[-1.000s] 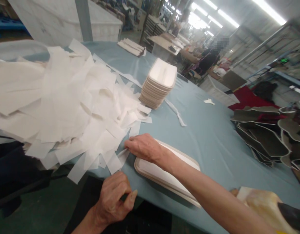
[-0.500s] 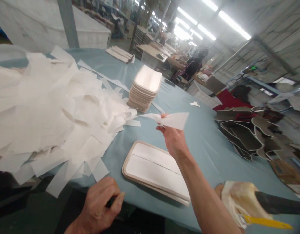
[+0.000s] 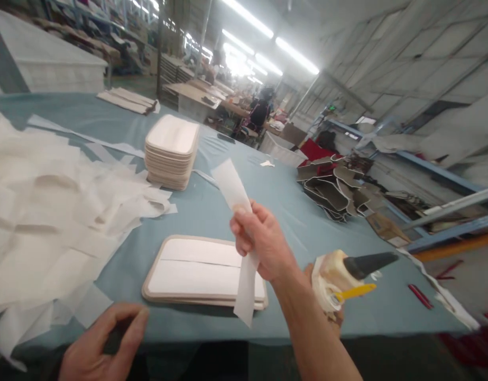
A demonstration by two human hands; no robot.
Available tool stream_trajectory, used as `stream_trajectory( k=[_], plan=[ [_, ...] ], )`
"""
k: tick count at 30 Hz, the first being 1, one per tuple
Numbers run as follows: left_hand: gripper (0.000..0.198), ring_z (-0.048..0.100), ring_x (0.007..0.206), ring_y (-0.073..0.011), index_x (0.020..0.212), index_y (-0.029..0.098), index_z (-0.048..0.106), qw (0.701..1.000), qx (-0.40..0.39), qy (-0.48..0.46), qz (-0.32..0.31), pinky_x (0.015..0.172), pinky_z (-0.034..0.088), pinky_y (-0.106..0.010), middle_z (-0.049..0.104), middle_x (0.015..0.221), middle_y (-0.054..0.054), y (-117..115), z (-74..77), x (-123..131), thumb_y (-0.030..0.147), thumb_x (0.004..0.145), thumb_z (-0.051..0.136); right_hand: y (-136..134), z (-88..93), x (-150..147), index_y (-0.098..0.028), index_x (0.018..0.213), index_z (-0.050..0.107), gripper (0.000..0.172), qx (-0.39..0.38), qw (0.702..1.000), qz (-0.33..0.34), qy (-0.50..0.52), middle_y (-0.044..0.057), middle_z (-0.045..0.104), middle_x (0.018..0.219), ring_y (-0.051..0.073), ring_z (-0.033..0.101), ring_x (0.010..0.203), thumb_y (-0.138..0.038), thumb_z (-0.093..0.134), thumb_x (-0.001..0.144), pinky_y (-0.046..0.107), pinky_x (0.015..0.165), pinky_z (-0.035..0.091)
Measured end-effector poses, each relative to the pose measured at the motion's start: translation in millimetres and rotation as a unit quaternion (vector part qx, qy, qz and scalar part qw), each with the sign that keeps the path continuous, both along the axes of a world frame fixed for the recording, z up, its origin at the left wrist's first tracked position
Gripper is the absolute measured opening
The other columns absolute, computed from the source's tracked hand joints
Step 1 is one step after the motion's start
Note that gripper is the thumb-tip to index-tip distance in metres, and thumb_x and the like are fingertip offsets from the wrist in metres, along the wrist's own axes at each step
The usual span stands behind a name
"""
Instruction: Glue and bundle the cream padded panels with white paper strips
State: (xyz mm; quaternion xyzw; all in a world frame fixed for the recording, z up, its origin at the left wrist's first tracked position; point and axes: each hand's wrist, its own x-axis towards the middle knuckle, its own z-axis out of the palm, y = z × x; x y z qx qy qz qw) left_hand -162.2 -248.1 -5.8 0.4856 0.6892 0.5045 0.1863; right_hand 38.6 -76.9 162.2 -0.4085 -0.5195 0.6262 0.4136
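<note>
My right hand [image 3: 261, 241] is raised above the table's front edge, pinched on a long white fabric strip [image 3: 232, 188] that sticks up from the fingers and hangs down below them. Under it a flat padded panel [image 3: 196, 270] with a beige rim lies on the blue table cover [image 3: 212, 211]. My left hand [image 3: 103, 344] sits at the table's near edge, its fingers curled round a dark thing that I cannot make out. A big heap of white strips [image 3: 53, 211] lies to the left.
A stack of similar beige-rimmed panels [image 3: 172, 151] stands beyond the flat one. A glue-stained tool with a black nozzle and yellow lever [image 3: 347, 275] lies at the right. Dark cut pieces [image 3: 334, 190] pile up at the far right. A person works at distant benches.
My right hand picked one strip from the heap's edge, lifted it and brought it over the flat panel, turning it upright. The view swung right. My left hand stayed low at the edge.
</note>
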Motion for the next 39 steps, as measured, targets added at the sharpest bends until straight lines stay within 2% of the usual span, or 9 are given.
stream_trajectory(
  k=[3, 5, 8, 14, 18, 23, 30, 35, 39],
  plan=[
    [0.041, 0.063, 0.059, -0.0178, 0.092, 0.023, 0.071, 0.983, -0.069, -0.166, -0.016, 0.057, 0.054, -0.027, 0.071, 0.072, 0.0, 14.0, 32.7, 21.8, 0.063, 0.08, 0.075, -27.6, -17.7, 2.9, -0.02, 0.082, 0.057, 0.023, -0.011, 0.992, 0.047, -0.114, -0.007, 0.057, 0.065, 0.005, 0.039, 0.048, -0.039, 0.069, 0.085, 0.021, 0.045, 0.03],
    [0.053, 0.062, 0.059, -0.0176, 0.099, 0.02, 0.068, 0.949, -0.105, -0.292, -0.06, 0.056, 0.054, -0.028, 0.07, 0.073, -0.002, 26.3, 53.5, 36.4, 0.068, 0.078, 0.074, -44.5, -31.9, 3.9, -0.019, 0.078, 0.058, 0.018, -0.026, 0.983, 0.08, -0.162, -0.006, 0.056, 0.066, 0.007, 0.043, 0.055, -0.033, 0.065, 0.086, 0.021, 0.052, 0.033],
    [0.056, 0.06, 0.065, -0.016, 0.101, 0.019, 0.066, 0.921, -0.121, -0.357, -0.098, 0.062, 0.053, -0.027, 0.066, 0.073, 0.0, 38.0, 68.8, 51.5, 0.069, 0.079, 0.075, -64.4, -49.6, 6.1, -0.019, 0.077, 0.059, 0.012, -0.059, 0.975, 0.143, -0.158, -0.004, 0.057, 0.068, 0.009, 0.047, 0.061, -0.026, 0.059, 0.086, 0.022, 0.058, 0.036],
    [0.059, 0.05, 0.057, -0.0133, 0.063, 0.02, 0.058, 0.954, -0.167, -0.24, -0.061, 0.056, 0.042, -0.025, 0.055, 0.055, 0.001, 30.8, 60.8, 61.4, 0.076, 0.079, 0.066, -83.2, -66.8, 17.5, -0.019, 0.074, 0.06, 0.017, -0.109, 0.967, 0.201, -0.109, -0.003, 0.057, 0.069, 0.009, 0.043, 0.061, -0.03, 0.059, 0.087, 0.024, 0.059, 0.034],
    [0.055, 0.047, 0.049, -0.013, 0.061, 0.019, 0.061, 0.961, -0.181, -0.2, -0.056, 0.049, 0.038, -0.026, 0.054, 0.051, 0.001, 30.5, 66.1, 66.8, 0.072, 0.077, 0.067, -84.8, -78.2, 27.5, -0.018, 0.08, 0.061, 0.03, -0.133, 0.97, 0.175, -0.107, -0.004, 0.053, 0.068, 0.01, 0.04, 0.061, -0.047, 0.066, 0.088, 0.024, 0.057, 0.032],
    [0.041, 0.045, 0.047, -0.012, 0.069, 0.017, 0.07, 0.977, -0.13, -0.156, -0.063, 0.044, 0.036, -0.024, 0.058, 0.052, 0.002, 32.9, 72.6, 72.0, 0.057, 0.08, 0.07, -85.0, -91.7, 28.2, -0.018, 0.085, 0.058, 0.051, -0.118, 0.98, 0.148, -0.063, -0.004, 0.051, 0.069, 0.01, 0.04, 0.062, -0.068, 0.067, 0.087, 0.025, 0.057, 0.031],
    [0.038, 0.06, 0.05, -0.0168, 0.066, 0.018, 0.075, 0.988, -0.107, -0.095, -0.051, 0.048, 0.047, -0.025, 0.068, 0.055, -0.002, 24.4, 61.8, 70.5, 0.05, 0.084, 0.065, -86.0, -92.1, 16.8, -0.018, 0.081, 0.06, 0.034, -0.063, 0.983, 0.105, -0.133, -0.004, 0.054, 0.069, 0.011, 0.045, 0.066, -0.051, 0.062, 0.092, 0.026, 0.062, 0.036],
    [0.04, 0.06, 0.048, -0.0163, 0.065, 0.019, 0.072, 0.979, -0.137, -0.146, -0.029, 0.048, 0.048, -0.024, 0.066, 0.053, -0.001, 20.3, 63.3, 65.9, 0.053, 0.084, 0.066, -71.9, -84.2, 16.1, -0.019, 0.085, 0.065, 0.024, -0.042, 0.964, 0.148, -0.217, -0.002, 0.063, 0.076, 0.013, 0.052, 0.073, -0.041, 0.062, 0.093, 0.026, 0.068, 0.038],
    [0.04, 0.055, 0.045, -0.0136, 0.066, 0.02, 0.066, 0.975, -0.144, -0.171, -0.007, 0.045, 0.044, -0.023, 0.062, 0.052, 0.001, 22.3, 64.4, 56.6, 0.055, 0.085, 0.064, -60.8, -79.9, 10.9, -0.02, 0.085, 0.068, 0.023, -0.026, 0.934, 0.186, -0.305, -0.002, 0.064, 0.076, 0.014, 0.052, 0.072, -0.041, 0.064, 0.093, 0.026, 0.066, 0.035]
  ],
)
